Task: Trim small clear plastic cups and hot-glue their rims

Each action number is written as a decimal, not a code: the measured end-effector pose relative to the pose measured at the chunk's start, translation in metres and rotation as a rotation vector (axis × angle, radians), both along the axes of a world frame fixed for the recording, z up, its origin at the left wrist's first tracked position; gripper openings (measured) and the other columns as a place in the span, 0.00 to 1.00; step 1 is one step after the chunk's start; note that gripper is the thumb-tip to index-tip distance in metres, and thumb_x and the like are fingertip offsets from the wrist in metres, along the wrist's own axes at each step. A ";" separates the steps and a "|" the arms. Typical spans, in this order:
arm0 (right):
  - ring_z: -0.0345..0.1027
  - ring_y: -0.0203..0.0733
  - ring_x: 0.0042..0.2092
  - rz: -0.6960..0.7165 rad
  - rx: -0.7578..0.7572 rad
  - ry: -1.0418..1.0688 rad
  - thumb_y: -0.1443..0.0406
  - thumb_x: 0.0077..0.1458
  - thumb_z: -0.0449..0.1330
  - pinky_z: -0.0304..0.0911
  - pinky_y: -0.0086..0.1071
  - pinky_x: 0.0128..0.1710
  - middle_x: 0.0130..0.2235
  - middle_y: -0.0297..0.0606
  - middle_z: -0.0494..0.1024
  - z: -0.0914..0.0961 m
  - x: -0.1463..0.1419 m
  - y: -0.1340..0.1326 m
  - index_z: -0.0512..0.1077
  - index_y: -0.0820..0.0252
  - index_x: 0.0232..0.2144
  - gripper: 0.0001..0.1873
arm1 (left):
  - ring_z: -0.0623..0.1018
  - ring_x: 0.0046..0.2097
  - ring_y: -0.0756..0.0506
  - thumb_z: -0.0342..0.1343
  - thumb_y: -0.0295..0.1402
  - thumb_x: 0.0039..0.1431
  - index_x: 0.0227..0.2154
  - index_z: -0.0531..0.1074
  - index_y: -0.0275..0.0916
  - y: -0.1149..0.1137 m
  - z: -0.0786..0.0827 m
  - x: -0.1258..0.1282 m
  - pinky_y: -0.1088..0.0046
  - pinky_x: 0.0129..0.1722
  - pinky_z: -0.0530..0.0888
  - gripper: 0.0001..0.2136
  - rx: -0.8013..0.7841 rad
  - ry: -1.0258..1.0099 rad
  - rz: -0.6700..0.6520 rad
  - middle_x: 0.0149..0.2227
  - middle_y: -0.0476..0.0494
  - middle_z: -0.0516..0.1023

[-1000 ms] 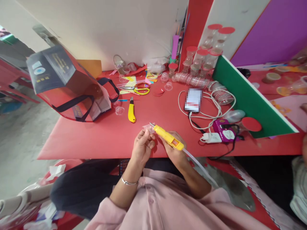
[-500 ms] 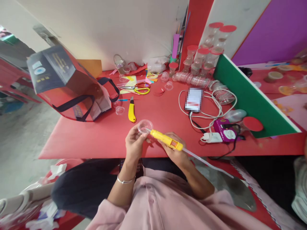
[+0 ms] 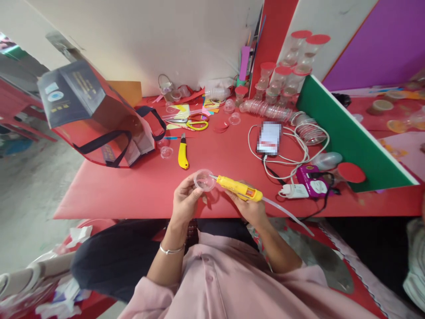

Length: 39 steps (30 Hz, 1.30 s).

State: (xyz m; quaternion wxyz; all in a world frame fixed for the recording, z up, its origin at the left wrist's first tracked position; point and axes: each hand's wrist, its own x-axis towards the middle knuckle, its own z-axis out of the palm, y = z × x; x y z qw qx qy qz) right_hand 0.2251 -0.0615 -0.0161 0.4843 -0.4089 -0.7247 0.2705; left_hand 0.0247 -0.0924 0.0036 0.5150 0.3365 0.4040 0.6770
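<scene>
My left hand [image 3: 186,200] pinches a small clear plastic cup [image 3: 203,180] and holds it just above the near edge of the red table [image 3: 126,190]. My right hand [image 3: 249,207] grips a yellow glue gun [image 3: 239,188] with a clear glue stick [image 3: 286,212] trailing behind it. The gun's metal tip touches the rim of the cup. A silver bangle sits on my left wrist.
A yellow utility knife [image 3: 182,154] lies beyond my hands. Scissors [image 3: 194,124], paper scraps and loose clear cups sit farther back. A red and black bag [image 3: 96,115] stands at left. A phone [image 3: 269,138], white cables, a purple charger [image 3: 312,180] and a green board [image 3: 348,137] lie at right.
My left hand turned the clear cup so its open mouth faces up. The glue gun tip moved to the cup's rim, and both hands shifted slightly right.
</scene>
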 end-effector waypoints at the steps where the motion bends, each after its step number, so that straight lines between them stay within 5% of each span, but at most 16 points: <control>1: 0.78 0.42 0.37 -0.007 0.009 -0.008 0.59 0.63 0.66 0.76 0.34 0.39 0.36 0.38 0.81 0.000 0.001 0.001 0.76 0.56 0.38 0.06 | 0.80 0.32 0.49 0.73 0.37 0.52 0.49 0.81 0.37 0.000 0.001 0.000 0.78 0.21 0.77 0.22 -0.014 -0.014 -0.017 0.48 0.34 0.83; 9: 0.79 0.43 0.35 0.065 -0.148 0.100 0.56 0.62 0.67 0.77 0.34 0.38 0.35 0.37 0.82 0.000 -0.006 -0.011 0.76 0.55 0.38 0.10 | 0.80 0.31 0.49 0.76 0.36 0.48 0.48 0.80 0.37 0.002 0.004 0.005 0.83 0.19 0.73 0.23 -0.080 -0.200 -0.032 0.42 0.38 0.83; 21: 0.81 0.46 0.35 0.010 -0.392 0.238 0.52 0.56 0.69 0.79 0.35 0.36 0.35 0.37 0.85 0.003 -0.002 -0.007 0.79 0.56 0.37 0.15 | 0.79 0.30 0.50 0.74 0.37 0.51 0.49 0.78 0.39 -0.003 -0.002 0.000 0.83 0.17 0.72 0.23 -0.071 -0.246 -0.229 0.42 0.38 0.82; 25: 0.80 0.46 0.32 -0.014 -0.429 0.220 0.51 0.54 0.70 0.78 0.35 0.33 0.32 0.37 0.85 0.006 0.000 -0.007 0.79 0.56 0.35 0.15 | 0.78 0.29 0.49 0.73 0.40 0.52 0.50 0.78 0.38 -0.004 -0.002 -0.002 0.83 0.17 0.71 0.23 -0.102 -0.274 -0.283 0.36 0.39 0.81; 39: 0.77 0.43 0.28 -0.004 -0.406 0.208 0.48 0.54 0.69 0.74 0.32 0.29 0.26 0.34 0.81 0.008 -0.002 -0.010 0.77 0.55 0.27 0.18 | 0.78 0.31 0.49 0.75 0.38 0.47 0.48 0.78 0.38 -0.002 -0.003 0.002 0.85 0.15 0.67 0.25 -0.118 -0.320 -0.194 0.41 0.37 0.82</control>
